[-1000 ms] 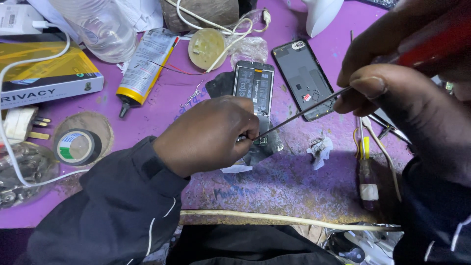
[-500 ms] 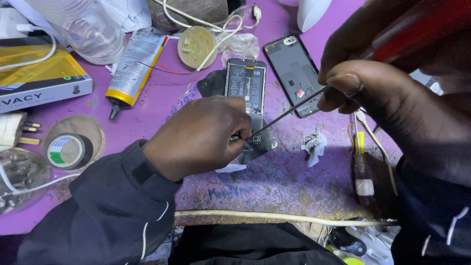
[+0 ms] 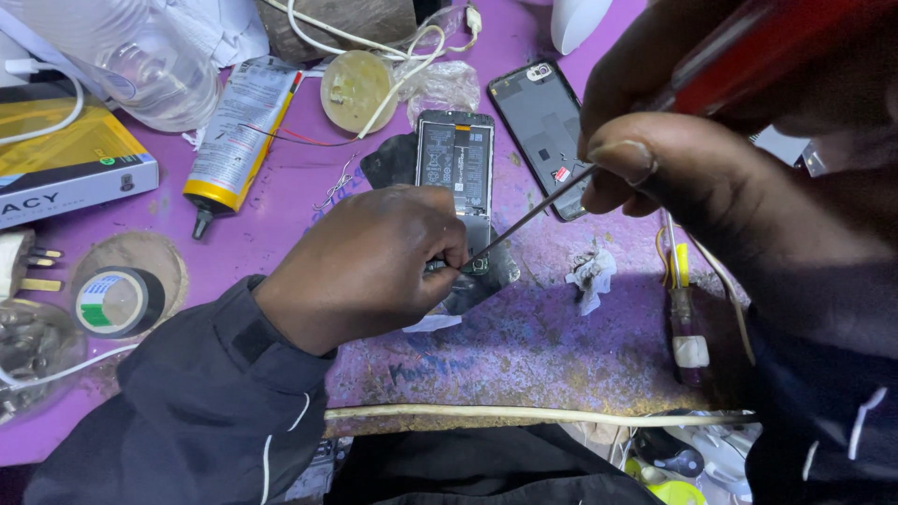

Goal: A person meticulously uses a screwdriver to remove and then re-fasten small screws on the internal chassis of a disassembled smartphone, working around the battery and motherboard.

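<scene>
Table (image 3: 561,346): purple top, worn to yellowish scuffs near the front edge. Opened phone (image 3: 456,159): dark grey and black inside, small orange tab at top. Back cover (image 3: 543,122): dark grey-black, tiny red-and-white sticker. Screwdriver (image 3: 748,56): red handle, grey metal shaft. Glue tube (image 3: 234,136): white with dark print, yellow band, black nozzle. Box (image 3: 65,164): yellow top, white side. Tape roll (image 3: 117,301): black, with white and green label. Sleeves: black with thin white piping. Cables (image 3: 374,47): cream-white.
</scene>
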